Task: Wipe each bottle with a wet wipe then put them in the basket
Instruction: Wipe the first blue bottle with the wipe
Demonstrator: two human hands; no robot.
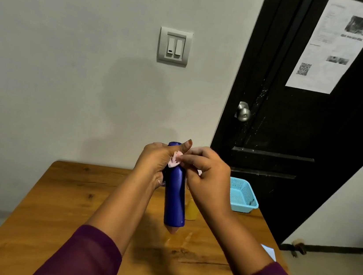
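Observation:
My left hand [154,161] grips a tall dark blue bottle [175,201] near its upper end and holds it above the wooden table [70,203], its pinkish cap pointing down toward me. My right hand [207,177] pinches a small crumpled pink-white wet wipe [175,159] against the bottle's upper part, beside my left thumb. A yellow bottle [191,210] stands on the table just behind the blue one, mostly hidden. The light blue mesh basket [243,195] sits at the table's far right edge.
A white sheet or packet [269,251] lies at the table's right edge. A black door [292,129] with a metal knob [243,113] stands behind the basket. A light switch [174,46] is on the grey wall.

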